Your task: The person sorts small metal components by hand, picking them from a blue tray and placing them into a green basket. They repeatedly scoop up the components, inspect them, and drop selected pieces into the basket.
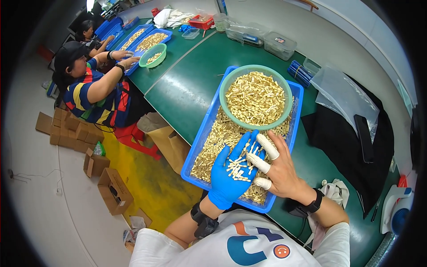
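My left hand, in a blue glove, is turned palm up and cradles a small heap of short brass-coloured metal pieces. Over that palm reaches my right hand, with white finger cots on its thumb and two fingers. Its fingers are spread, and the covered tips are at the heap's edge; whether they pinch a piece is hidden. Both hands are above a blue tray filled with many loose brass-coloured pieces. A round green basket, full of the same pieces, rests on the tray's far part.
The tray stands on a green table. To the right lie a black cloth, a plastic bag and a dark phone-like slab. Clear plastic boxes line the wall. Two people work at the left; cardboard boxes sit on the floor.
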Demonstrator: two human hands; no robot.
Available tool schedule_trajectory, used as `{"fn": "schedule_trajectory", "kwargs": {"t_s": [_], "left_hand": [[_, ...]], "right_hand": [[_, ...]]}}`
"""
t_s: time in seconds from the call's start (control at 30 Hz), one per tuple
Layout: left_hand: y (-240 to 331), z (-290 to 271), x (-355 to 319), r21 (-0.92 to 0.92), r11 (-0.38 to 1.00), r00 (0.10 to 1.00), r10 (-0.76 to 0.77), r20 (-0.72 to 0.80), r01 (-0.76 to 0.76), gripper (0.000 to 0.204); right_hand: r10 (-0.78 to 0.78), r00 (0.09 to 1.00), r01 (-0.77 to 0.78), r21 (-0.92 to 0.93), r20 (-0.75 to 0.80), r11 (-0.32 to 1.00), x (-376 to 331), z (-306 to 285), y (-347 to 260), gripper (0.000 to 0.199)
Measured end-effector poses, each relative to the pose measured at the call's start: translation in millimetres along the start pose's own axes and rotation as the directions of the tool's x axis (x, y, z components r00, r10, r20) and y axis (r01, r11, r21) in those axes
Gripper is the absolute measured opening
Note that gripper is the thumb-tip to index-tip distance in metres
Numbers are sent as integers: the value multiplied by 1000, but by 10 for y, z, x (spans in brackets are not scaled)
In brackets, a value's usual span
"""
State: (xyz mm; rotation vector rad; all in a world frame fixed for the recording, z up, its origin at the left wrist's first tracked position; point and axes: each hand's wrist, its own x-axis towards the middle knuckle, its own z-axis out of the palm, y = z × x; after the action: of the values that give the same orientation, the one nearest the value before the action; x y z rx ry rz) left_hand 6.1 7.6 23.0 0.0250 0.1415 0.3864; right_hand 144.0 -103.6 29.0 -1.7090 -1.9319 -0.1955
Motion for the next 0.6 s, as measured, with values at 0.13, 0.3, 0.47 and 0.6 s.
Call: {"fn": "schedule_trajectory", "kwargs": {"t_s": [0.13, 0.3, 0.47, 0.6], "left_hand": [[-5, -2, 19, -51, 999, 1000, 9, -7, -9, 59], [-3, 4, 17, -54, 998, 999, 33, -17, -34, 59], [2, 7, 3, -44, 998, 999, 43, -18, -44, 59], [20, -39, -5, -82, 996, 999, 33, 28, -30, 58]], "right_hand": [[136, 977, -74, 335, -164, 939, -88, 143, 54, 60], [187, 967, -104, 402, -173, 910, -76, 130, 48, 58], [150, 973, -86, 330, -173, 940, -98, 117, 62, 54], [127, 974, -64, 313, -186, 948, -115, 122, 64, 52]]}}
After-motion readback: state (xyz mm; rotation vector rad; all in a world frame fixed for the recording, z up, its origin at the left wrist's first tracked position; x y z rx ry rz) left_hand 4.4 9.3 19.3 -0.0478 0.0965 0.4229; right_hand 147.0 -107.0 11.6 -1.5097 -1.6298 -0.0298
